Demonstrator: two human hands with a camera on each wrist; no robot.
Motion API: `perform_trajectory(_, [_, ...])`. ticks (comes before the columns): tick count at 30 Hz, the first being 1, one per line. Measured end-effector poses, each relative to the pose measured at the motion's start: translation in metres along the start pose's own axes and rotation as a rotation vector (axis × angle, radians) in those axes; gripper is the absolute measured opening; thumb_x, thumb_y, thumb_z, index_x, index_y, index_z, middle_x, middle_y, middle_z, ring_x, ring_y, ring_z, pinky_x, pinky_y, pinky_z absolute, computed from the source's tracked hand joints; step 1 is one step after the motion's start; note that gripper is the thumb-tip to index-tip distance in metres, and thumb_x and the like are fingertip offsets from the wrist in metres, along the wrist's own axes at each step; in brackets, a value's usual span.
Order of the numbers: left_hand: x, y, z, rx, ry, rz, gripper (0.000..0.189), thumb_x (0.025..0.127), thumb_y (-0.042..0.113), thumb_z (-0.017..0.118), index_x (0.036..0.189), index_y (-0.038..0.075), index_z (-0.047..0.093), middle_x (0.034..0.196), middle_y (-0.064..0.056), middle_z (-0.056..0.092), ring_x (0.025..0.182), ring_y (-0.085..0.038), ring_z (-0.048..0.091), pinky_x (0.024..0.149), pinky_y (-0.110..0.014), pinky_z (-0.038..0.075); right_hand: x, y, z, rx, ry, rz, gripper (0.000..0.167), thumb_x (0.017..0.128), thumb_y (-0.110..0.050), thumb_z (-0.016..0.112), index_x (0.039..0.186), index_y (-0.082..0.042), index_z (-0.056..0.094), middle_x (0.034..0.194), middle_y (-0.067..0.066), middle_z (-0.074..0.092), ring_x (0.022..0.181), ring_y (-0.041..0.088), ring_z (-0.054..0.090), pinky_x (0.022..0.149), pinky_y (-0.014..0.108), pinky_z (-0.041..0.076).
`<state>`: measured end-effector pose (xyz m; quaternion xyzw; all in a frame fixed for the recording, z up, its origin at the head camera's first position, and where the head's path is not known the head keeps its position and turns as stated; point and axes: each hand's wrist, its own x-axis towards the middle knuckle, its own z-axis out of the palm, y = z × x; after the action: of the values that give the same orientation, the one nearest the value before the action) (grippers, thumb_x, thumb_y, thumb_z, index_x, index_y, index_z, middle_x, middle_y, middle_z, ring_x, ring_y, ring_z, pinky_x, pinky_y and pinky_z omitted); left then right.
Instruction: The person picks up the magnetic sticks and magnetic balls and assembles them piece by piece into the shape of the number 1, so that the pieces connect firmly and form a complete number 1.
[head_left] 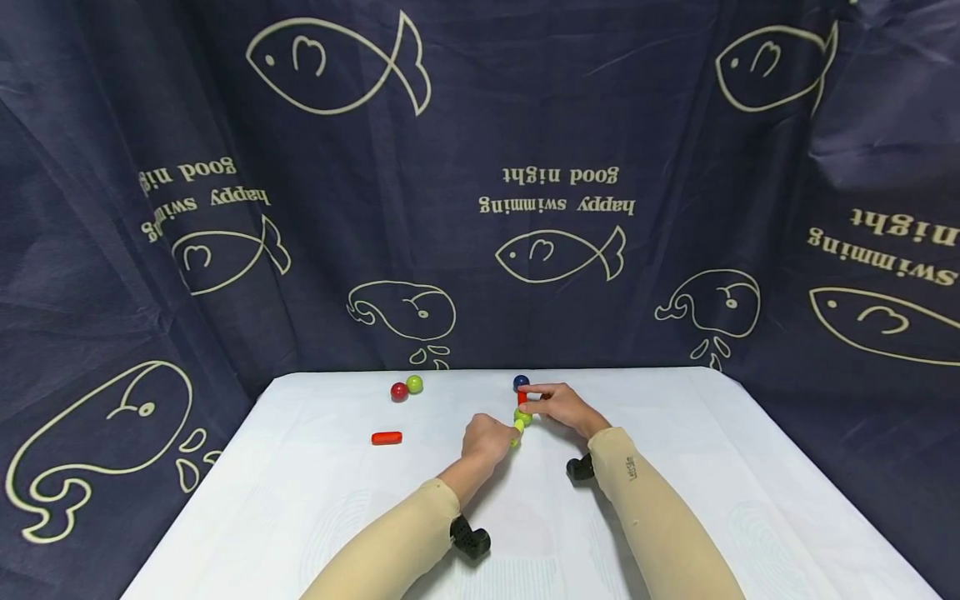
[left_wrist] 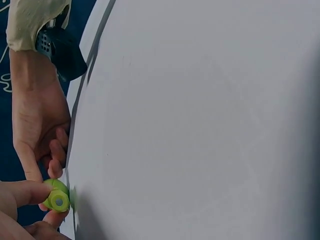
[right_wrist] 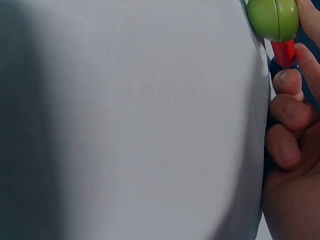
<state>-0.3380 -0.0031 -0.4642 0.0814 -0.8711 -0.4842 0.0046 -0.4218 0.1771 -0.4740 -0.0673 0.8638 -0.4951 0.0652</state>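
Observation:
In the head view, a blue ball (head_left: 521,382), a red rod (head_left: 522,398) and a green ball (head_left: 522,417) form a line near the table's far side. My right hand (head_left: 564,407) holds this piece, one digit against the green ball (left_wrist: 56,185) and a fingertip by the red rod (right_wrist: 284,53). My left hand (head_left: 487,437) pinches a yellow-green rod (head_left: 518,427) whose far end meets the green ball. A grey disc shows in the near end of that rod (left_wrist: 58,202) in the left wrist view. The left fingers partly cover it.
To the left on the white table (head_left: 315,500) lie a loose red rod (head_left: 387,437), a red ball (head_left: 399,392) and another green ball (head_left: 415,384), the two balls close together. A dark printed curtain (head_left: 480,125) stands behind the table.

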Motion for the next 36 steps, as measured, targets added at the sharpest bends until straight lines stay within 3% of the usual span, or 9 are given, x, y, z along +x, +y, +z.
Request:
perform_trajectory(9, [0.0024,0.0016,0.0018,0.057,-0.028,0.002,0.021,0.077,0.022,0.083,0.077,0.005,0.072,0.07,-0.002,0.068,0.064,-0.017,0.057,0.057,-0.029,0.047,-0.001,-0.0012,0.0009,-0.008,0.003,-0.011,0.055,0.08,-0.038,0.085,0.131,-0.024,0.069,0.074,-0.002,0.055,0.068,0.015,0.048,0.064,0.027,0.04])
perform_trajectory(19, [0.0026,0.004,0.0059,0.104,-0.044,-0.001,0.027,0.076,0.029,0.086,0.077,0.007,0.07,0.071,-0.001,0.066,0.063,-0.017,0.057,0.055,-0.029,0.045,-0.0023,-0.0014,0.0003,-0.006,-0.004,-0.014,0.057,0.079,-0.038,0.085,0.131,-0.023,0.069,0.074,-0.001,0.055,0.067,0.015,0.048,0.064,0.027,0.04])
perform_trajectory(26, [0.0045,0.0033,0.0088,0.139,-0.046,0.023,0.031,0.076,0.033,0.086,0.067,0.011,0.067,0.063,0.0,0.062,0.057,-0.016,0.052,0.05,-0.028,0.039,-0.0029,-0.002,-0.0007,-0.008,-0.005,-0.016,0.057,0.079,-0.039,0.085,0.131,-0.023,0.069,0.077,0.0,0.054,0.069,0.015,0.048,0.064,0.027,0.041])
perform_trajectory(36, [0.0041,0.0024,0.0058,0.118,-0.045,0.03,0.031,0.075,0.033,0.085,0.065,0.01,0.069,0.062,0.0,0.063,0.057,-0.016,0.053,0.049,-0.028,0.039,-0.0032,-0.0021,0.0005,-0.005,0.0,-0.009,0.055,0.081,-0.036,0.084,0.131,-0.024,0.069,0.076,0.0,0.053,0.069,0.016,0.048,0.065,0.028,0.04])
